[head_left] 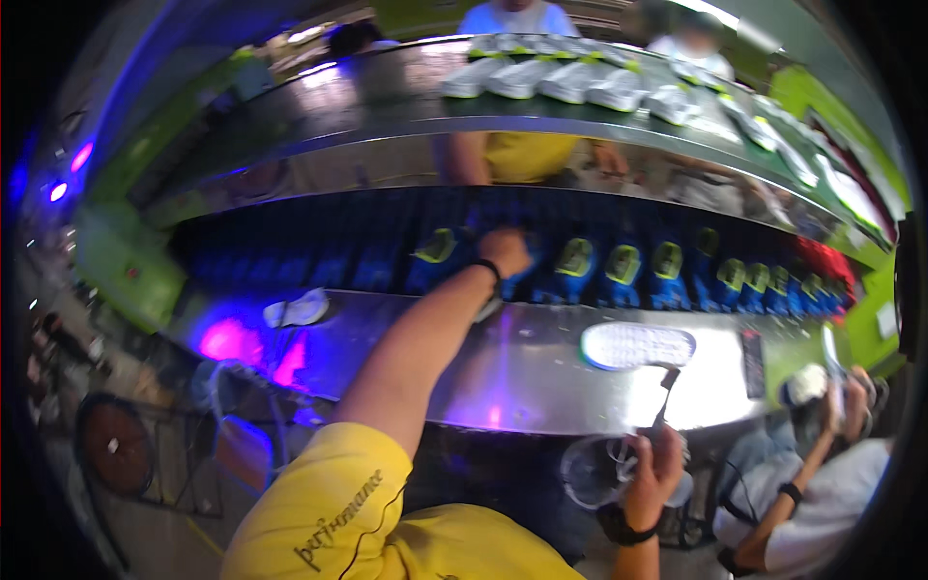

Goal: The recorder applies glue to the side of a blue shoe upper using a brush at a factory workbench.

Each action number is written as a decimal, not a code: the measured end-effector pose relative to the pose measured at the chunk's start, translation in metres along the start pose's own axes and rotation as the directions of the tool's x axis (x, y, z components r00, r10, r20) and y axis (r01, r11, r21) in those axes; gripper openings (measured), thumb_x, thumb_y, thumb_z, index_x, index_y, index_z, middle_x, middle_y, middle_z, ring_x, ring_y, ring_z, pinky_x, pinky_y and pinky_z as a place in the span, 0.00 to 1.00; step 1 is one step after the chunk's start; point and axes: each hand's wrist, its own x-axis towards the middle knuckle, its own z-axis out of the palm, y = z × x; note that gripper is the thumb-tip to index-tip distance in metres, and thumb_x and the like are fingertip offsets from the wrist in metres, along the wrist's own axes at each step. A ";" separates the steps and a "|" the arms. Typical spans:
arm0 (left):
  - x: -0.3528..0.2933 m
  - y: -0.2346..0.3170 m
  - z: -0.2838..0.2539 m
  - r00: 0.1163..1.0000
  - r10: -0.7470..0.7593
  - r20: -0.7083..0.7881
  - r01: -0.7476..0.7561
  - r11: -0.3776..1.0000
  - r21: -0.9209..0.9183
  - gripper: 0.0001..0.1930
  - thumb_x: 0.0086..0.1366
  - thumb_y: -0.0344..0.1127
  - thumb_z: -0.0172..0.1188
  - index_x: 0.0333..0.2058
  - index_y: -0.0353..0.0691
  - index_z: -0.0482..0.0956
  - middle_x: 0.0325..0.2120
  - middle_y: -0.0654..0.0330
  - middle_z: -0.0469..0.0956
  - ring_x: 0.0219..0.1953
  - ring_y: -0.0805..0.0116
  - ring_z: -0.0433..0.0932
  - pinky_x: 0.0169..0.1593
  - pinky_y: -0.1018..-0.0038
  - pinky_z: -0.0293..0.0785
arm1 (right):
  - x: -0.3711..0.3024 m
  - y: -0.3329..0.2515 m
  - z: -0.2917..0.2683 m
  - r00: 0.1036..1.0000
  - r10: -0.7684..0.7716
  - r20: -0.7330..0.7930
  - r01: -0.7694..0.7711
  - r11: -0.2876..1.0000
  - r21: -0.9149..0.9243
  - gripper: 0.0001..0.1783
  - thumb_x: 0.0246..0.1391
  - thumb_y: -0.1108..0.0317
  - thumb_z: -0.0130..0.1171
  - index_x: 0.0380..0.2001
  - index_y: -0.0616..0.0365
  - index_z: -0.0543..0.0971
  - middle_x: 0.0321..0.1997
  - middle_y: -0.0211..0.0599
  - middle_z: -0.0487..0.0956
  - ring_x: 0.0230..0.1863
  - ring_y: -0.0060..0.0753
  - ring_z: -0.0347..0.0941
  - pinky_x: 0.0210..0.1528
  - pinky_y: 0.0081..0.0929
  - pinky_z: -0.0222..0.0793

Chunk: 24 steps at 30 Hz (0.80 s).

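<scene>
My left hand [507, 253] reaches across to a row of blue shoe uppers [619, 275] with yellow-green openings. Its fingers look curled down among them, blurred, and what they hold is hidden. In my right hand [653, 471] is a dark brush [666, 391] with a bent head, held upright at the table's near edge. Just beyond the brush lies a pale shoe sole [638, 346], flat on the metal table [522, 372]. Near or under my right hand is a clear round container [592, 472], partly covered.
A white shoe piece [297, 307] lies on the table's left part. Above the blue row, a raised shelf [387, 121] carries several white shoes [570, 82]. Another person in white [822, 512] works close at my right. A dark flat bar [752, 363] lies near them.
</scene>
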 end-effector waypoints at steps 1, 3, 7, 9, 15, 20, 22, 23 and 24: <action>0.000 -0.010 0.006 0.998 0.040 -0.045 -0.040 0.999 -0.013 0.29 0.59 0.47 0.70 0.59 0.45 0.83 0.51 0.45 0.86 0.56 0.46 0.85 0.59 0.53 0.81 | 0.003 0.002 0.002 1.000 -0.021 -0.011 0.021 1.000 0.006 0.19 0.72 0.79 0.58 0.63 0.70 0.72 0.55 0.43 0.80 0.52 0.34 0.82 0.56 0.34 0.81; -0.025 0.019 -0.016 0.994 0.021 0.108 -0.015 0.998 -0.055 0.43 0.63 0.48 0.69 0.71 0.32 0.66 0.65 0.38 0.75 0.66 0.41 0.77 0.67 0.53 0.75 | 0.015 0.015 -0.006 0.999 -0.036 -0.040 0.034 0.998 -0.056 0.17 0.72 0.78 0.58 0.61 0.69 0.76 0.54 0.40 0.80 0.51 0.32 0.81 0.56 0.33 0.81; -0.142 0.025 -0.039 0.893 0.318 -0.317 -0.392 0.898 -0.202 0.35 0.66 0.35 0.68 0.69 0.29 0.68 0.71 0.39 0.69 0.74 0.40 0.66 0.76 0.55 0.63 | 0.041 0.010 0.013 0.996 0.019 0.083 0.004 0.965 -0.262 0.18 0.74 0.75 0.58 0.62 0.72 0.74 0.52 0.48 0.82 0.49 0.36 0.85 0.57 0.33 0.81; -0.221 0.033 -0.057 0.878 0.320 -0.355 -0.400 0.898 -0.181 0.29 0.64 0.29 0.69 0.64 0.32 0.76 0.67 0.42 0.74 0.72 0.41 0.69 0.74 0.53 0.68 | 0.056 0.002 0.033 0.989 0.042 0.141 0.012 0.932 -0.361 0.18 0.75 0.77 0.55 0.64 0.72 0.74 0.53 0.49 0.82 0.52 0.37 0.85 0.56 0.31 0.82; -0.353 0.052 -0.061 0.958 0.205 -0.198 -0.246 0.947 -0.209 0.23 0.58 0.23 0.71 0.54 0.35 0.84 0.57 0.51 0.83 0.64 0.48 0.80 0.65 0.57 0.80 | 0.082 0.032 0.056 0.991 -0.017 0.132 0.072 0.903 -0.424 0.20 0.73 0.78 0.55 0.65 0.70 0.74 0.55 0.48 0.82 0.52 0.38 0.85 0.56 0.34 0.79; -0.376 0.053 -0.071 0.980 0.070 -0.186 -0.111 0.969 -0.219 0.22 0.59 0.24 0.71 0.54 0.36 0.84 0.56 0.53 0.83 0.63 0.50 0.81 0.65 0.58 0.80 | 0.088 0.032 0.060 0.902 -0.266 0.340 0.431 0.576 -0.695 0.26 0.70 0.77 0.59 0.69 0.67 0.71 0.58 0.54 0.82 0.59 0.49 0.82 0.60 0.44 0.74; -0.382 0.054 -0.072 0.982 0.035 -0.184 -0.079 0.968 -0.237 0.21 0.61 0.25 0.71 0.54 0.38 0.84 0.56 0.53 0.82 0.63 0.51 0.81 0.65 0.59 0.80 | 0.076 0.020 0.063 0.887 -0.295 0.355 0.461 0.532 -0.710 0.28 0.70 0.71 0.63 0.70 0.62 0.71 0.64 0.55 0.79 0.64 0.53 0.78 0.66 0.47 0.70; -0.386 0.055 -0.072 0.978 0.031 -0.207 -0.079 0.970 -0.230 0.21 0.61 0.25 0.71 0.54 0.38 0.84 0.56 0.53 0.82 0.63 0.51 0.81 0.65 0.59 0.80 | 0.067 0.009 0.064 0.890 -0.309 0.336 0.457 0.576 -0.678 0.28 0.68 0.75 0.60 0.69 0.65 0.71 0.68 0.56 0.76 0.69 0.56 0.74 0.71 0.48 0.65; -0.391 0.056 -0.072 0.978 0.012 -0.208 -0.067 0.962 -0.263 0.19 0.62 0.26 0.71 0.53 0.39 0.85 0.55 0.54 0.83 0.63 0.52 0.81 0.64 0.59 0.80 | 0.061 0.002 0.063 0.892 -0.323 0.317 0.452 0.617 -0.644 0.27 0.66 0.80 0.58 0.68 0.68 0.72 0.72 0.57 0.73 0.74 0.59 0.69 0.75 0.48 0.60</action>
